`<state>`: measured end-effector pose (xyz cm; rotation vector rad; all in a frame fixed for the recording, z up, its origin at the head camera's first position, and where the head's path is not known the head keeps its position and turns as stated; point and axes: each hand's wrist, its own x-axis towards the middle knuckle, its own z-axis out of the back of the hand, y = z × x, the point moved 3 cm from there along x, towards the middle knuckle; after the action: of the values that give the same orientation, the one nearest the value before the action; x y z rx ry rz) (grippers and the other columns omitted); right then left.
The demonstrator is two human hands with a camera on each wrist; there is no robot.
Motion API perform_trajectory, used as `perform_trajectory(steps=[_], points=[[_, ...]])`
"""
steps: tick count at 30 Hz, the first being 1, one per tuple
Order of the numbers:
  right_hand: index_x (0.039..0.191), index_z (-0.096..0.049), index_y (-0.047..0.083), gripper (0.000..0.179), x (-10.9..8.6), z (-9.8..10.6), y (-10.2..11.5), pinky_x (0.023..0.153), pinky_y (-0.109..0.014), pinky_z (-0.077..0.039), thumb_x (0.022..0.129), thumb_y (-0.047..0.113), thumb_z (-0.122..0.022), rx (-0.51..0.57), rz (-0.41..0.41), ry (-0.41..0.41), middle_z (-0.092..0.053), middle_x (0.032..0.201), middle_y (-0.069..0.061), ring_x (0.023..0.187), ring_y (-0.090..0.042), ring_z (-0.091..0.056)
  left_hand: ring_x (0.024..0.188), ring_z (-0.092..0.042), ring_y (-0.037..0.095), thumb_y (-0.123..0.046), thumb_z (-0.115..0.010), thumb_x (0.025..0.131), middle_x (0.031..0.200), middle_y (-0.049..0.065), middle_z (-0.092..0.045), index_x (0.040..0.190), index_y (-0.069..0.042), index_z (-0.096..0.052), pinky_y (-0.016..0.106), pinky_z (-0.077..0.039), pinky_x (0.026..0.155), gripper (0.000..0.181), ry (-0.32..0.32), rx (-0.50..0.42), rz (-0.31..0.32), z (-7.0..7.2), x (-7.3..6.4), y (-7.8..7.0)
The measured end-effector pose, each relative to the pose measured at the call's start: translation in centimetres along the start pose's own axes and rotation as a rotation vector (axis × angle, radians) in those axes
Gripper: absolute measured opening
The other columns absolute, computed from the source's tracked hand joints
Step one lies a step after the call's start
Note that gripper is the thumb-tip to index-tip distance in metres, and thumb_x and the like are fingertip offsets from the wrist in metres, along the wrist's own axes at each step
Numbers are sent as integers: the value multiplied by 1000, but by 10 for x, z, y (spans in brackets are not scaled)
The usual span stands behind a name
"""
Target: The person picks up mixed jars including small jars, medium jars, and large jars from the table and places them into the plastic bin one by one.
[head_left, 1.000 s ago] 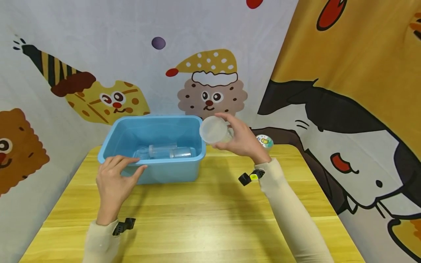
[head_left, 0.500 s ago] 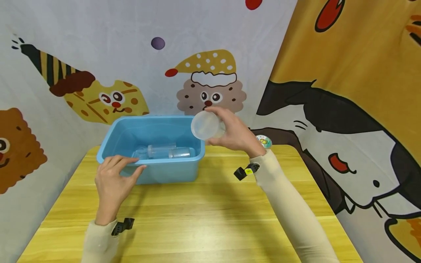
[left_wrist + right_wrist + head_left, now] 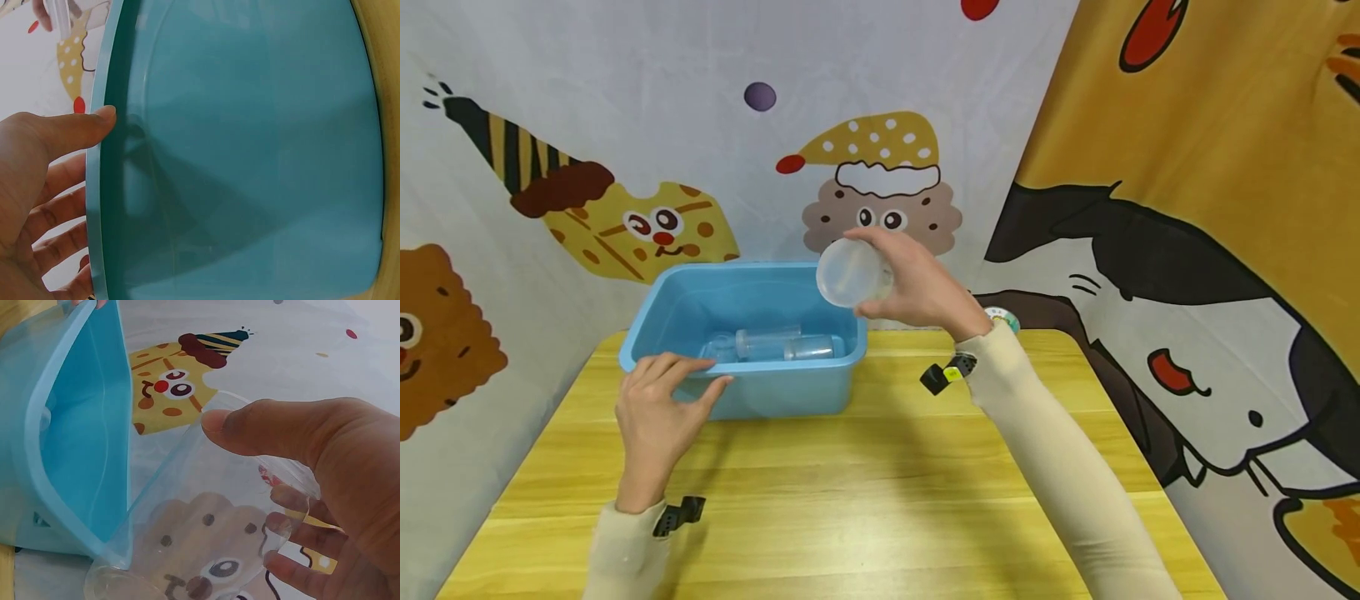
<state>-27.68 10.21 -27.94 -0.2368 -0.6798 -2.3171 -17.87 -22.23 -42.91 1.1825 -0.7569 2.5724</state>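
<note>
My right hand point(image 3: 917, 279) grips a clear plastic jar point(image 3: 850, 273), held in the air above the right end of a light blue bin point(image 3: 782, 390). The jar's round, whitish end faces left in the head view. In the right wrist view, the see-through jar point(image 3: 194, 512) is tilted, with the thumb on one side and the fingers on the other. My left hand point(image 3: 658, 421) holds the bin's near rim at the left, its thumb outside and its fingers over the inner side, as the left wrist view shows. Several clear plastic containers point(image 3: 767, 342) lie inside the bin.
The bin stands on a wooden table point(image 3: 850, 500) near its back edge. A small round thing with a colourful cartoon top point(image 3: 1002, 317) is partly hidden behind my right wrist. A cartoon-printed cloth point(image 3: 662, 83) hangs behind the table.
My right hand has moved left and slightly up with the jar, from beside the bin's right edge to over its right end. My left hand stays at the rim.
</note>
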Motion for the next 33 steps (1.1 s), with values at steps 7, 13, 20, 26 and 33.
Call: perform_trajectory(steps=[7, 13, 20, 26, 33], points=[[152, -45, 22, 88, 11, -4, 9, 95, -43, -55, 77, 29, -90, -30, 10, 42, -53, 148, -1, 125, -19, -52, 91, -62, 36, -29, -92, 75, 91, 15, -75, 98, -8, -82, 51, -47, 82, 32, -8, 2, -11, 0, 0, 0], [153, -44, 24, 88, 24, -8, 18, 95, -47, -55, 78, 29, -88, -68, 5, 78, -52, 149, -1, 129, -22, -50, 89, -62, 37, -27, -93, 74, 90, 16, -74, 97, -6, -81, 50, -48, 82, 32, -28, -2, -25, 1, 1, 1], [155, -42, 25, 88, 35, -15, 27, 96, -41, -54, 80, 29, -87, -86, 17, 137, -47, 155, 2, 132, -17, -47, 88, -62, 37, -26, -93, 74, 89, 15, -74, 96, -6, -81, 50, -47, 80, 32, -36, 2, -35, 2, 2, 0], [155, -42, 28, 88, 45, -21, 29, 95, -37, -54, 79, 29, -87, -126, 17, 174, -47, 154, 4, 133, -14, -46, 88, -62, 37, -25, -93, 74, 89, 15, -73, 96, -6, -81, 50, -47, 80, 32, -37, -1, -37, 2, 2, -2], [155, -41, 28, 88, 53, -27, 31, 98, -33, -53, 80, 31, -87, -156, 18, 206, -46, 156, 5, 136, -14, -44, 88, -62, 37, -25, -93, 73, 88, 15, -74, 96, -6, -81, 50, -47, 80, 32, -33, -4, -33, 2, 1, -3]])
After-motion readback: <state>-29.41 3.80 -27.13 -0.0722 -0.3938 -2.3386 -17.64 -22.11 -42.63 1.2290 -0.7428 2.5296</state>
